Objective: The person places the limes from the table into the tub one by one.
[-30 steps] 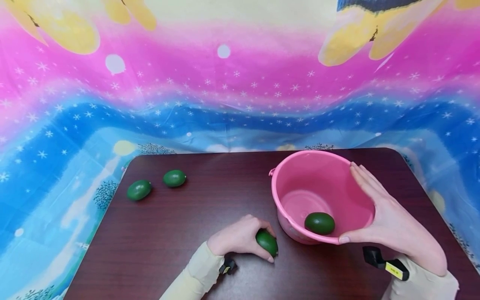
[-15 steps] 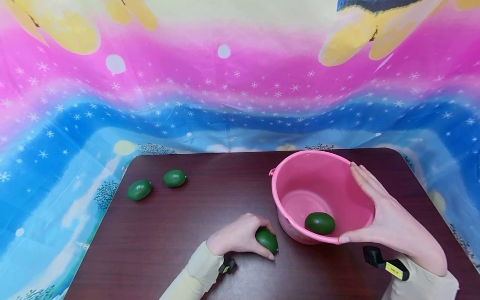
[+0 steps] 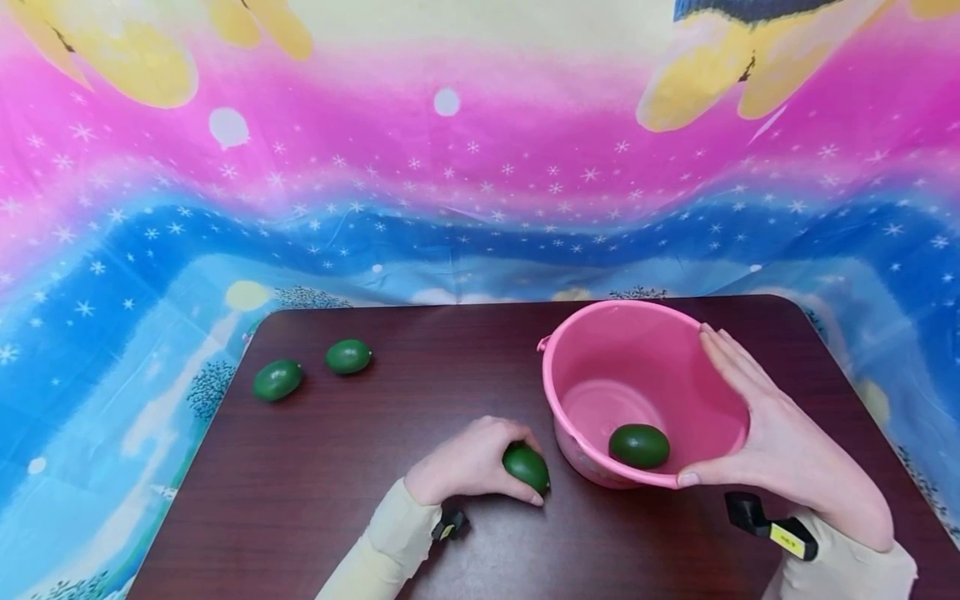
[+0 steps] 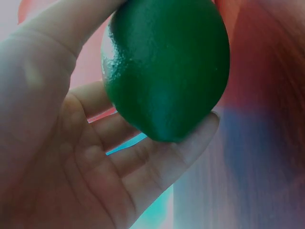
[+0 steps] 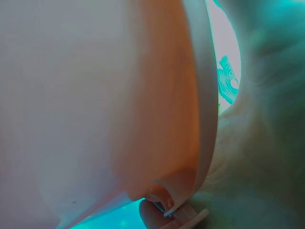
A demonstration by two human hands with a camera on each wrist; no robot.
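Note:
My left hand (image 3: 480,462) holds a dark green lime (image 3: 526,467) between thumb and fingers, low over the table just left of the pink bucket (image 3: 551,392). In the left wrist view the glossy lime (image 4: 167,67) sits against the fingers, its lower end near the fingertips. On the bucket's right side, my right hand (image 3: 772,433) grips the rim, thumb at the near edge and fingers at the far side. Another lime (image 3: 639,447) lies inside the bucket. The bucket's outer wall (image 5: 86,105) fills most of the right wrist view.
Two more limes, one (image 3: 348,357) behind the other (image 3: 277,381), lie at the back left of the dark brown table (image 3: 300,483). A colourful printed cloth (image 3: 450,183) hangs behind it. Black devices are strapped to both wrists.
My left hand has shifted slightly left and toward the back with the lime, a little farther from the bucket. The right hand and bucket have stayed in place.

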